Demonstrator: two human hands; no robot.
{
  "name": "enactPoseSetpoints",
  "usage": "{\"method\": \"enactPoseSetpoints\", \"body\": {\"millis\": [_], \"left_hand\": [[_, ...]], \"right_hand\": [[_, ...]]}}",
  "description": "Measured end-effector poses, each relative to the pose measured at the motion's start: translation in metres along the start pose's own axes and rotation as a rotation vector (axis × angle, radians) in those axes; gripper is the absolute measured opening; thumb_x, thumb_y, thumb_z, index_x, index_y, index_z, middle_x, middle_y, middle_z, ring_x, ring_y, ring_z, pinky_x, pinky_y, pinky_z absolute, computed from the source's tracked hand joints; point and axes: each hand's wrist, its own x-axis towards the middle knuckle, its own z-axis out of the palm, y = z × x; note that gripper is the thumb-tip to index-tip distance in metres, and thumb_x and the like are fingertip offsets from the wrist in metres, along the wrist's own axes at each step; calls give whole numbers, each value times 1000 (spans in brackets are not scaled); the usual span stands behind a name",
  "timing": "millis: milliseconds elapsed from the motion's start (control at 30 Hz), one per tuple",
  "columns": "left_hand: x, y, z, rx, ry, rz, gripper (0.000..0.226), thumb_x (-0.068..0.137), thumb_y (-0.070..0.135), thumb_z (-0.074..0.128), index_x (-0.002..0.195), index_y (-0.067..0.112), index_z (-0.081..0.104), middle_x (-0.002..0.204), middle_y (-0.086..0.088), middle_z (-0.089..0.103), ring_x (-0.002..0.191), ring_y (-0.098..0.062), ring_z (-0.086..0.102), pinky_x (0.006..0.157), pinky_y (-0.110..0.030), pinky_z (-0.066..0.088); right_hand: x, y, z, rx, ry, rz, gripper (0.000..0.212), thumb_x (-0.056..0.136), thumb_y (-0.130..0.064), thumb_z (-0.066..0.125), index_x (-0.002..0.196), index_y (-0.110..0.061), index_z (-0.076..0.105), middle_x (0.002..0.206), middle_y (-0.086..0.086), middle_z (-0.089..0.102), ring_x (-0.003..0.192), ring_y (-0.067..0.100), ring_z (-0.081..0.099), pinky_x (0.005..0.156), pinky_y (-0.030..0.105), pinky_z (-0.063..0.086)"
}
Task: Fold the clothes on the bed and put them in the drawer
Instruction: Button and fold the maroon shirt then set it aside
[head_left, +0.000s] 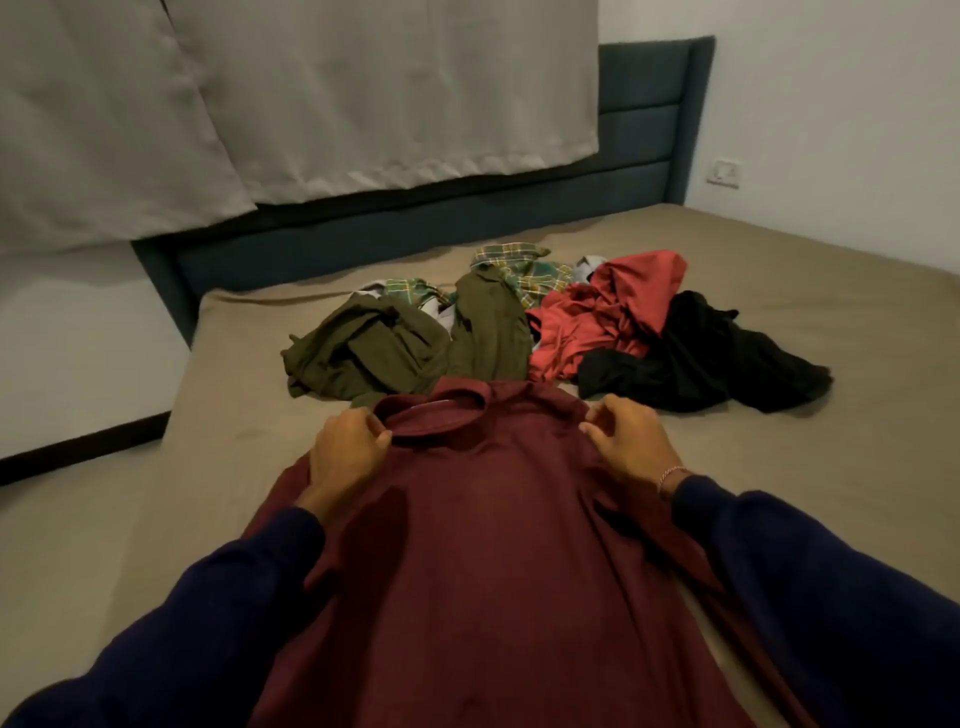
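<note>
At the near edge of the bed, the left hand and the right hand sit apart at the two shoulders of a maroon shirt, each with fingers curled and pinching the cloth just beside the collar. The shirt lies flat, collar toward the far side and its body running back toward the person, with dark blue sleeves framing it on both sides. This looks like the laying-out stage for the first garment: the shoulders are being squared before any fold is made. The next move probably calls for bringing one side and its sleeve inward across the body, keeping the collar centred. Just beyond the collar, and touching it, lies the unfolded pile: an olive garment, a green plaid shirt, a red garment and a black garment. The bare sheet offers open room on the left and far right, while the pile crowds the far end. The headboard stands well beyond. No drawer is in view.
</note>
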Motion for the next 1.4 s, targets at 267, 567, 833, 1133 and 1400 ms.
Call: {"method": "enactPoseSetpoints", "body": {"millis": [267,567,833,1133,1400], "left_hand": [[-62,116,77,-129,-360,380,11,88,14,71,97,8,70,93,-7,74,90,-24,68,79,-30,50],[-39,158,160,0,-570,455,65,100,42,53,154,12,33,160,-9,33,147,-31,31,120,-44,27],[-11,183,186,123,-568,239,69,97,55,42,158,34,18,168,-4,9,150,-43,12,113,-71,16],[31,203,182,506,-234,473,62,101,21,41,159,27,20,126,-15,62,108,-38,63,83,-43,47],[75,203,180,-189,-258,214,22,85,7,54,91,23,68,90,-13,72,80,-34,70,74,-40,61]], "right_hand": [[-99,41,-3,-183,-298,187,56,90,-59,61,129,-19,55,127,7,60,117,26,56,99,38,48],[-83,123,-10,-558,-239,-64,55,100,-59,26,146,-36,48,145,5,52,125,28,55,93,48,48],[-8,115,-95,-984,225,-425,19,91,-10,47,94,-11,66,84,11,56,79,33,53,76,46,40],[-91,61,-28,-244,-372,313,54,96,-65,47,116,-16,55,116,6,63,106,27,63,85,36,50],[-102,53,-14,-33,-184,420,28,87,-51,68,89,-29,50,86,-13,62,85,11,63,76,31,53]]}}
